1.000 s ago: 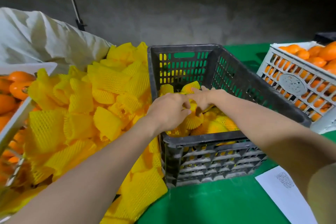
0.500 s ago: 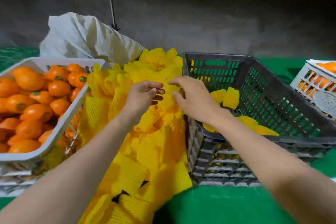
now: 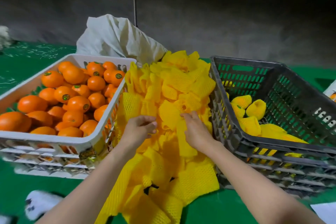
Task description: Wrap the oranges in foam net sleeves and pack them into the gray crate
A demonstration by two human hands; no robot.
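white crate [image 3: 45,140] of oranges [image 3: 78,103], gray crate [image 3: 243,78] holding sleeved oranges [image 3: 256,109]

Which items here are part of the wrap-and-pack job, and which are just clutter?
Job: loose oranges in the white crate; foam net sleeves; gray crate; wrapped oranges inside it; left hand and right hand, both at the sleeves.
Lying about: white sack behind the sleeves; paper sheet, near right; blurred white object, near left.

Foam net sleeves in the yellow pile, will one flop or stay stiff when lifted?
Probably floppy: the foam net sleeves lie crumpled and folded in their heap. Likely very light, being open mesh. Neighbours may snag along.
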